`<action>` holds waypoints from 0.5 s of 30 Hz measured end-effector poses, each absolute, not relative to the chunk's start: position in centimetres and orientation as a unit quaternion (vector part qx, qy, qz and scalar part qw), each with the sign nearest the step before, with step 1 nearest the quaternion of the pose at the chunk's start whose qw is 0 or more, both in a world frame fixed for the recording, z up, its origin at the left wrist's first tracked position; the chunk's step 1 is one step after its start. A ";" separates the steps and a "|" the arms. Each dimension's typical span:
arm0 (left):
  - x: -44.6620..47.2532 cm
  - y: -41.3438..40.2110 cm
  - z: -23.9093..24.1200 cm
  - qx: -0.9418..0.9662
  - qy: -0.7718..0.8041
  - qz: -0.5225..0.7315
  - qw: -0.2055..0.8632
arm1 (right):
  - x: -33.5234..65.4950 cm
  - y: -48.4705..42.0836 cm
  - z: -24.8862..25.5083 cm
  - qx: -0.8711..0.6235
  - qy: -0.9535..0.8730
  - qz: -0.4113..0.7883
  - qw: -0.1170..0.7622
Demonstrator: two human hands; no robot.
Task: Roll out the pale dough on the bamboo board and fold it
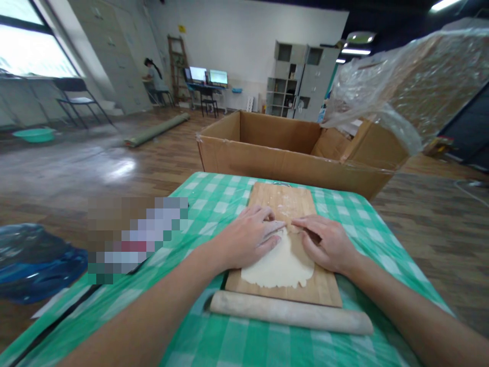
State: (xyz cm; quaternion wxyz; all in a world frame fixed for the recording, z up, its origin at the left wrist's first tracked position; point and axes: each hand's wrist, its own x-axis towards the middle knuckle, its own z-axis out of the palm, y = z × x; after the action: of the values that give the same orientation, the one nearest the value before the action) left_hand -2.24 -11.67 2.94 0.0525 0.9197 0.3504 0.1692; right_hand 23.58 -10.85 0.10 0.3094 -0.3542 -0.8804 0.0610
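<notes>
A flat sheet of pale dough (280, 265) lies on a wooden board (301, 293) on a table with a green checked cloth (214, 204). My left hand (250, 237) rests on the dough's left part, fingers stretched flat and pointing right. My right hand (326, 243) sits at the dough's far right edge, fingers curled and pressed onto the edge. The fingertips of both hands nearly meet at the dough's far end. A wooden rolling pin (290, 312) lies crosswise just in front of the board, near me.
An open cardboard box (282, 153) stands behind the table, with clear plastic wrap (405, 81) over its right side. A blue plastic bag (30, 262) lies at the left. A person sits at a desk far back, beside monitors and shelves.
</notes>
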 end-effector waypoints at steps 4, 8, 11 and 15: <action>-2.2 -11.6 3.0 0.919 0.353 0.165 0.066 | 23.9 -10.5 0.1 -0.372 -0.866 0.048 0.330; -2.2 -11.5 3.0 0.921 0.350 0.158 0.067 | 24.0 -10.4 0.5 -0.337 -0.892 0.046 0.298; -2.1 -11.6 3.0 0.922 0.349 0.154 0.063 | 24.1 -10.5 0.8 -0.319 -0.908 0.034 0.269; -1.7 -12.0 3.2 0.925 0.351 0.138 0.053 | 24.2 -10.6 0.9 -0.310 -0.917 0.016 0.250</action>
State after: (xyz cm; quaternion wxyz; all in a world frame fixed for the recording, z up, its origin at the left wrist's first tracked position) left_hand -1.71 -12.03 3.23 0.0526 0.9248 0.3506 0.1383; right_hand 24.21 -10.60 0.94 0.2500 -0.3100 -0.9171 0.0162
